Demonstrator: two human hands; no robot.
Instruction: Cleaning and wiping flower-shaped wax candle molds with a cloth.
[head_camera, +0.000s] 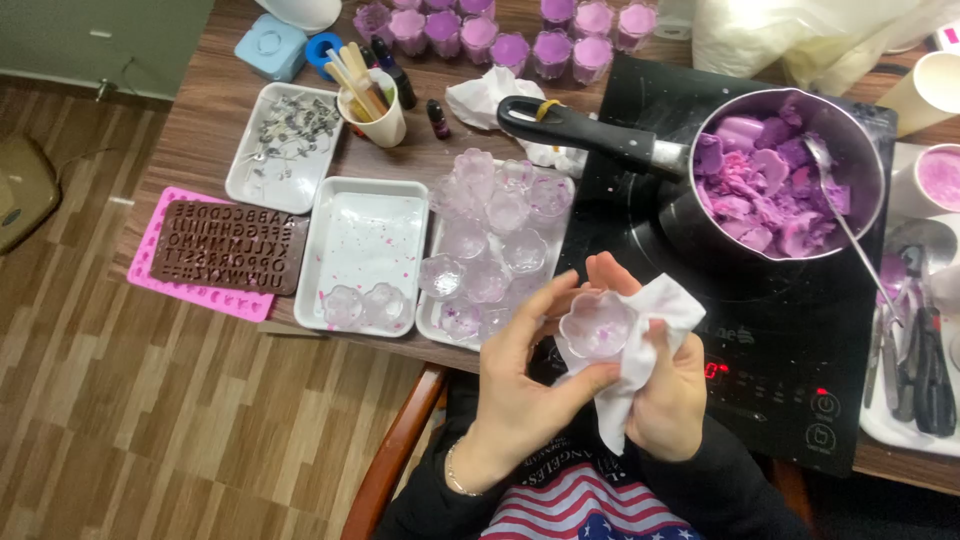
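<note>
The person sits at a dark wood-grain desk (215, 110) with a pale plank floor (150, 430) running off to one side and the curved wooden arm of a chair (395, 455) showing beside their lap. Both hands are raised just above the near edge of the desk. The left hand (520, 385) is curled about a small clear flower-shaped mould (597, 322), thumb and fingers pinching its rim; faint purple smears show inside it. The right hand (670, 390) is closed around a crumpled white tissue (640, 360) that is pressed up against the mould from beneath and beside it. Just beyond the hands, a white tray (440, 335) carries a heap of more clear flower moulds (495, 235), and next to it a second white tray (360, 245), speckled pink, has two of them in its near corner. A third tray (285, 150) holds small metal pieces. At the far left lie a brown letter mould (230, 245) on top of a pink silicone mould (165, 275). On the other side a black induction hob (780, 340) bears a saucepan (855, 130) full of purple wax chunks (755, 190), with a spoon (840, 215) leaning in it. A row of purple-filled cups (510, 35) lines the back of the desk, near a white cup of wooden sticks (372, 95).
</note>
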